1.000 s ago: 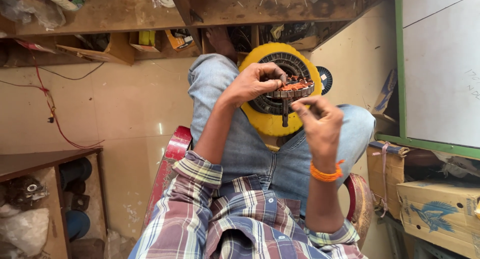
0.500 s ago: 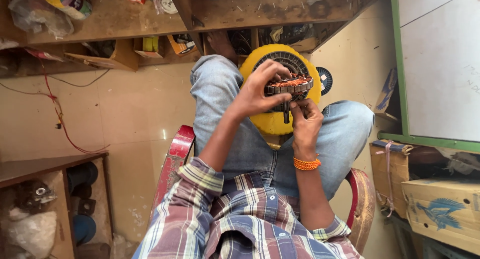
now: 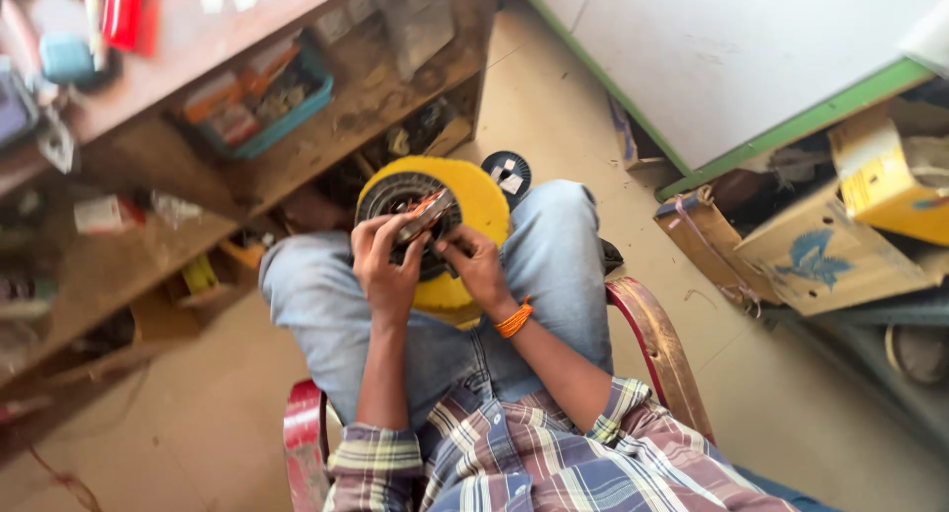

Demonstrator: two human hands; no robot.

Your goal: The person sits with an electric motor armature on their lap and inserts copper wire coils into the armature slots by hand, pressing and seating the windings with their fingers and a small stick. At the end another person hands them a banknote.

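Copper-coloured windings show on the small part (image 3: 427,213) pinched between both sets of fingers; left hand (image 3: 388,265) curled shut around its near side, right hand (image 3: 474,263) closed on it from the other side, fingertips pressing in. Part sits in the dark round centre of a yellow disc-shaped housing (image 3: 473,204), which rests on the person's lap between the 2 denim knees. Progress, as a guess: the wound part is only partly seated, tilted at the opening, so fitting looks mid-way; whether anything is fastened I cannot tell. Orange band (image 3: 514,319) on right wrist, plaid sleeves below. Person sits in a red-armed chair (image 3: 647,324) on a pale dusty floor. Wooden workbench (image 3: 247,47) with cluttered shelf and teal tray (image 3: 262,112) ahead; cardboard boxes (image 3: 791,250) and a white green-edged board (image 3: 751,67) to the right
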